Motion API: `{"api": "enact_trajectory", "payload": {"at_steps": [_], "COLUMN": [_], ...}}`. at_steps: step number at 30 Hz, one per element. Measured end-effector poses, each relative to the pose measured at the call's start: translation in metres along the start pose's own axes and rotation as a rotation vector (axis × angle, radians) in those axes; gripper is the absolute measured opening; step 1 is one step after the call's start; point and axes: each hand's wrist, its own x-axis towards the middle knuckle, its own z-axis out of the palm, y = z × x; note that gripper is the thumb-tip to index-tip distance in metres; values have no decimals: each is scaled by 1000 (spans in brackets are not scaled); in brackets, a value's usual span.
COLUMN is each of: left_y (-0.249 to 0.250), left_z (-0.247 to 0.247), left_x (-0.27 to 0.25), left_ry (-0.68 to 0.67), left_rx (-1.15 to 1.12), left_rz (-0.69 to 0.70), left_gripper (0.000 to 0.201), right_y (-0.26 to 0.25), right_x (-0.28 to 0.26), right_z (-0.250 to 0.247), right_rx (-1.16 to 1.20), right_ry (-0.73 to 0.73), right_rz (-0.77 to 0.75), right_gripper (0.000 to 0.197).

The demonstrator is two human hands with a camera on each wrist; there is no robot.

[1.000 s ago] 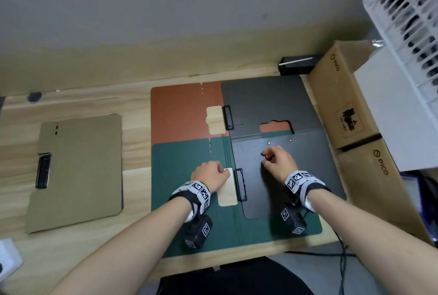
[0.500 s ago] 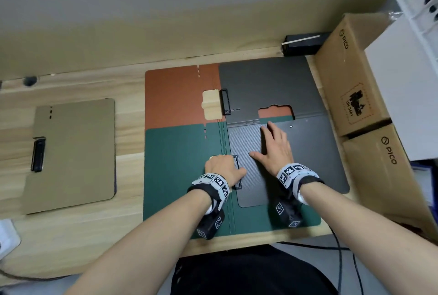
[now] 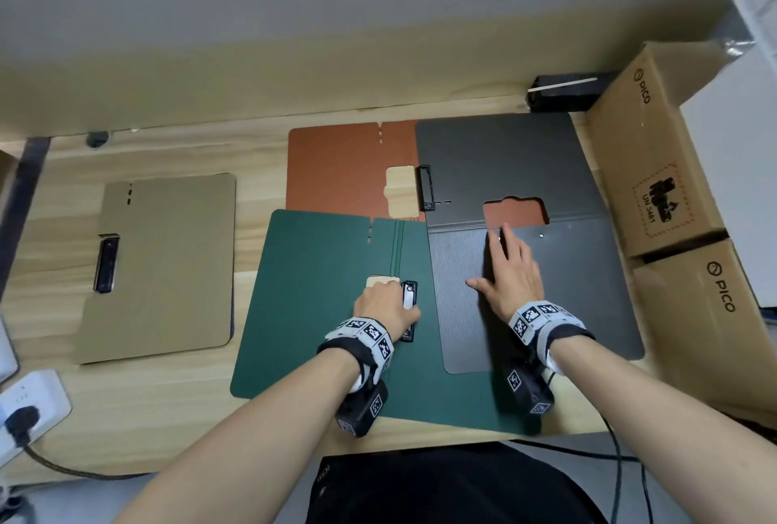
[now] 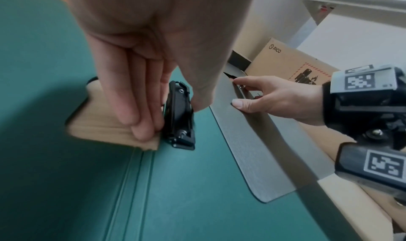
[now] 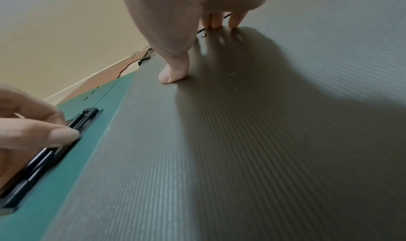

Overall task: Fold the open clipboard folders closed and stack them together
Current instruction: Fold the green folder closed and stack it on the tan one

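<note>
A green folder (image 3: 319, 304) lies open in front of me, slightly askew, with a black clip (image 3: 408, 309) beside its fold. My left hand (image 3: 389, 304) pinches that clip (image 4: 178, 116), fingers on the cutout side and thumb on the other. A dark grey folder (image 3: 588, 296) lies open across the right halves of the green folder and the orange folder (image 3: 336, 170) behind it. My right hand (image 3: 511, 271) presses flat on the grey folder's near panel, fingers spread (image 5: 169, 76). A tan folder (image 3: 164, 267) lies closed at the left.
Two cardboard boxes (image 3: 672, 203) stand against the table's right edge, with a black box (image 3: 563, 92) at the back. A white power strip (image 3: 29, 401) with a cable sits at the front left. Bare wood shows between the tan and green folders.
My right hand has gone from curled to flat on the grey panel. My left hand has shifted from the green folder's cutout onto its clip, and the green folder now lies slightly askew.
</note>
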Motion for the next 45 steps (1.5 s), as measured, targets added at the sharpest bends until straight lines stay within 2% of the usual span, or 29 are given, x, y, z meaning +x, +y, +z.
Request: {"api": "enact_trajectory", "payload": {"at_steps": [3,6,9,13,16,19,23,27,28,30,32,36,39,42,45], "left_y": [-13,-45,-99,-177,-208,-214,-215,-222,-223,-221,-218,-215,-215,-225,-247], "left_z": [-6,-21,-34,-39,-38,-36,-36,-47,-48,-47,-43,-38,-38,-45,-53], "left_x": [-8,-14,-16,-19,-22,-22,-17,-22,-24,-27,-28,-35,-46,-67,-87], "left_ry": [-11,43,121,239,230,193,137,77,89,102,87,141,211,275,318], "left_rx": [-7,-89,-176,-159,-173,-275,-421,-569,-621,-705,-771,-824,-808,-767,-738], "left_rz": [15,-27,-101,-211,-295,-298,-373,-364,-364,-353,-332,-301,-300,-356,-420], "left_gripper": [40,32,25,42,49,51,53,23,22,32,52,66,61,52,58], "right_y": [-6,-17,-33,-63,-86,-106,-125,-131,-130,-127,-123,-119,-109,-103,-99], "right_x": [1,0,-8,-35,-56,-72,-86,-83,-81,-78,-77,-84,-92,-96,-95], "right_z": [-6,-12,-10,8,21,27,23,18,16,15,14,10,11,10,9], "right_rx": [-16,-31,-25,-19,-20,2,32,33,26,3,-27,-111,-213,-234,-230], "right_ry": [-22,-36,-51,-116,-164,-215,-333,-415,-431,-464,-473,-494,-489,-490,-487], "right_rz": [21,59,91,118,138,132,108,55,50,51,41,12,-28,-53,-75], "right_gripper": [92,89,86,92,94,86,73,71,71,73,76,78,75,74,75]}}
